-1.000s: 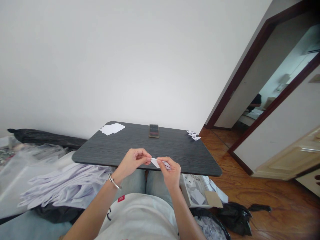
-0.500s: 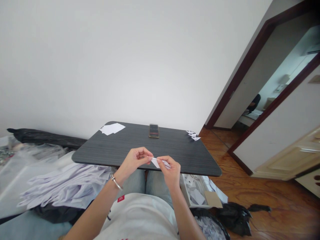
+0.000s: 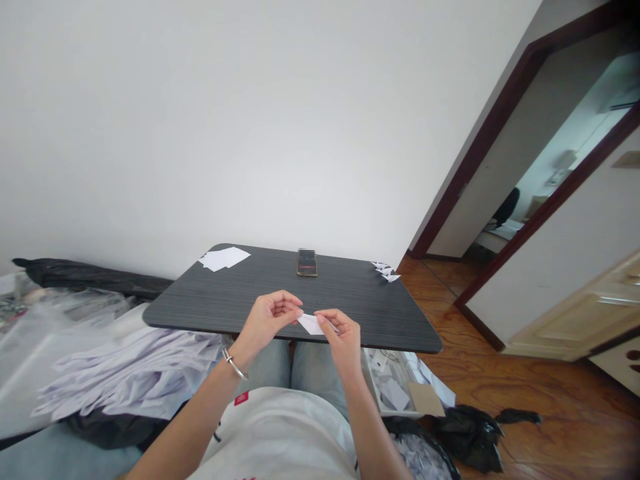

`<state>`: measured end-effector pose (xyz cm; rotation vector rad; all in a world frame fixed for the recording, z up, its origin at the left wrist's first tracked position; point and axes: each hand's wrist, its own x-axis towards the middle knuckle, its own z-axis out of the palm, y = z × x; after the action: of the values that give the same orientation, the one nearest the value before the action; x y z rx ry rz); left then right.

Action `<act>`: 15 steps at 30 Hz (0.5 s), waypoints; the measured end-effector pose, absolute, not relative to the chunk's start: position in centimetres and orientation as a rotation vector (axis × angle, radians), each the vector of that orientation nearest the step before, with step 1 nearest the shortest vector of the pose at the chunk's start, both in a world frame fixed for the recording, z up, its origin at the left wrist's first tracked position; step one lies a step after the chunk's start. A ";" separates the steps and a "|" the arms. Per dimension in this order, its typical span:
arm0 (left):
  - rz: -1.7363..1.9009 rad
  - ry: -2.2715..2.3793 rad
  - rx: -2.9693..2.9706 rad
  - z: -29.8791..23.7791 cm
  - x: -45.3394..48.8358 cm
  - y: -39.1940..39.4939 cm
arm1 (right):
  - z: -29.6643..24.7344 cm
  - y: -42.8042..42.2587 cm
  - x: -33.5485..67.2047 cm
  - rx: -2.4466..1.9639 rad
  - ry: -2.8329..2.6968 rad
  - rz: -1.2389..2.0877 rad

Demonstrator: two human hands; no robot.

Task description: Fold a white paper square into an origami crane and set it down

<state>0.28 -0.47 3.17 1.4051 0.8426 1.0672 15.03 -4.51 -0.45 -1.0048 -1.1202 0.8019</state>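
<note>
Above the near edge of the dark table (image 3: 240,293), a small folded piece of white paper (image 3: 311,324) is held between both hands. My left hand (image 3: 274,316), with a metal bangle at the wrist, pinches its left corner between thumb and fingertips. The right end is pinched by my right hand (image 3: 341,332), whose fingers hide part of the folds. At the table's back left lie several white paper sheets (image 3: 225,258), overlapping. Several small folded paper pieces (image 3: 386,271) stand in a row at the back right. A phone (image 3: 307,262) lies at the back middle.
Piled white cloth (image 3: 135,373) and clear plastic lie left of the table. Below its right side are a white box (image 3: 373,387) with papers, a black-lined bin (image 3: 420,453) of paper scraps and a black plastic bag (image 3: 470,433). A white wall (image 3: 280,120) rises behind.
The folded paper has turned slightly, showing more of its flat face between my hands. Both hands have shifted only a little and keep their pinch.
</note>
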 end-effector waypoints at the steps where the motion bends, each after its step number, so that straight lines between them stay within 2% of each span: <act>1: 1.072 0.844 1.412 3.1 0.3 -0.4 | -0.4 -4.5 15.0 -0.996 -1.111 0.812; 9: 1.072 0.833 1.468 3.1 0.2 -0.5 | 0.1 -4.6 15.3 -0.936 -1.028 1.041; 15: 1.075 0.841 1.470 3.3 0.2 -0.6 | 0.3 -4.7 15.4 -0.937 -1.018 1.061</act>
<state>0.18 -0.61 3.26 1.4705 0.8410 1.0754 15.41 -4.69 0.30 -0.9368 -1.0180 1.0607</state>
